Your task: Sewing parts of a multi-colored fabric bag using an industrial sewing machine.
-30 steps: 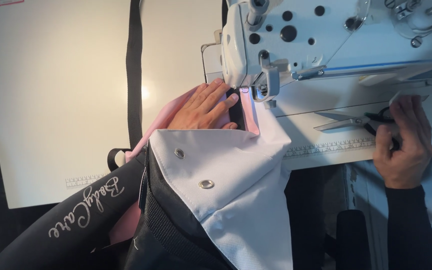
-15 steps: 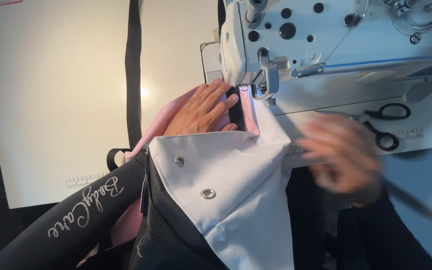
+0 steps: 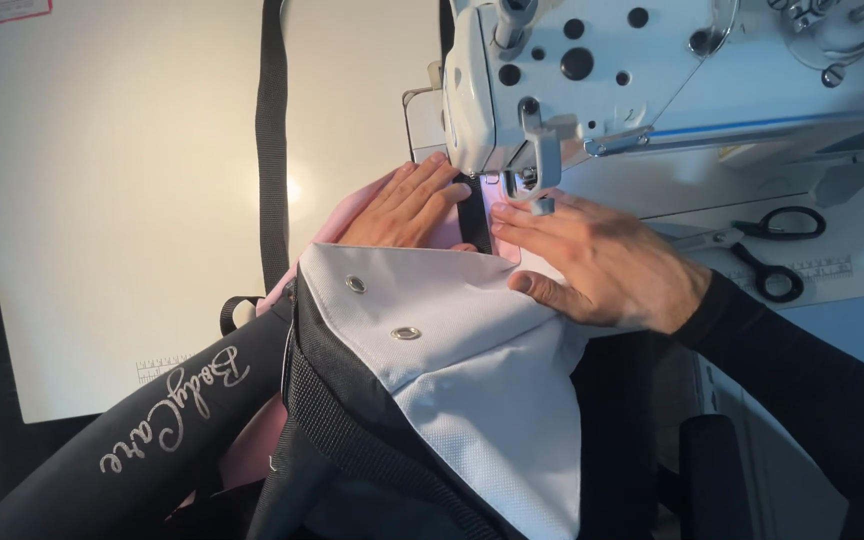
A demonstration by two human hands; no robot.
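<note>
My left hand [image 3: 407,205] lies flat on pink fabric [image 3: 352,215] just left of the sewing machine's needle. My right hand [image 3: 602,262] rests flat on the white panel [image 3: 472,370] with fingers spread, its fingertips beside the presser foot [image 3: 532,195]. A black strap [image 3: 472,225] runs between the two hands under the needle. The white panel carries two metal eyelets [image 3: 405,332] and folds over black mesh fabric [image 3: 352,440]. Neither hand grips anything.
The white sewing machine [image 3: 652,70] fills the upper right. Black-handled scissors [image 3: 767,250] lie on the machine table to the right. A long black strap [image 3: 272,140] runs across the pale table [image 3: 102,200] on the left.
My right hand has left the scissors on the table at the right and moved left onto the white panel by the presser foot. The left hand has stayed put.
</note>
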